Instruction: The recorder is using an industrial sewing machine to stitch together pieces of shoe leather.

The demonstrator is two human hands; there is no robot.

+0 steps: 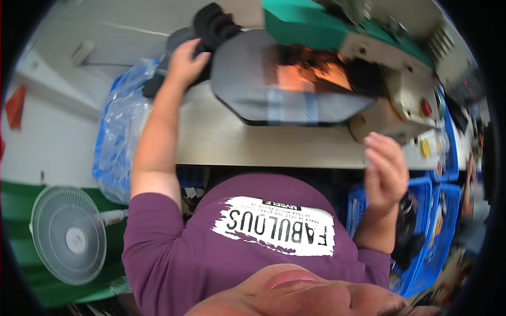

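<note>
At the table's [253,150] far left, the dark pile [213,25] slants from far right to near left beneath the left hand [183,66] — thumb parted, grip impossible to tell — while the right hand [387,171], loosely curled, seemingly empty, hangs well apart near the machine [408,97].

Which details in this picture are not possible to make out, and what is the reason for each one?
All in the head view:
Left hand: whether it grips the black pieces; the hand itself covers any contact.
Green machine: its upper part; the top edge cuts it off.
Orange-lit area below it: its details; blurred.
Blue crates: what their dark contents are; shadow and blur.
Person at the right: their action; small and blurred.
</note>
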